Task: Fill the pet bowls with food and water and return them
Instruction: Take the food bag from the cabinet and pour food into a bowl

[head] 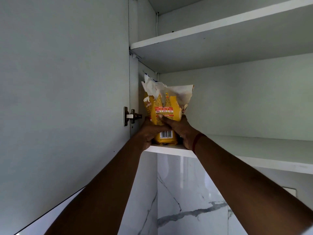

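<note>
A yellow pet food bag (pixel 165 112) with a torn-open white top stands upright at the left end of the lowest cupboard shelf (pixel 169 149). My left hand (pixel 149 131) grips the bag's lower left side. My right hand (pixel 182 129) grips its lower right side, thumb across the front. A barcode shows between my hands. No bowls are in view.
The open cupboard door (pixel 64 99) stands at the left, hinge (pixel 131 116) beside the bag. Two more white shelves (pixel 220 29) sit above. A marble-patterned wall (pixel 186 200) lies below the cupboard. The shelf extends to the right (pixel 271 160).
</note>
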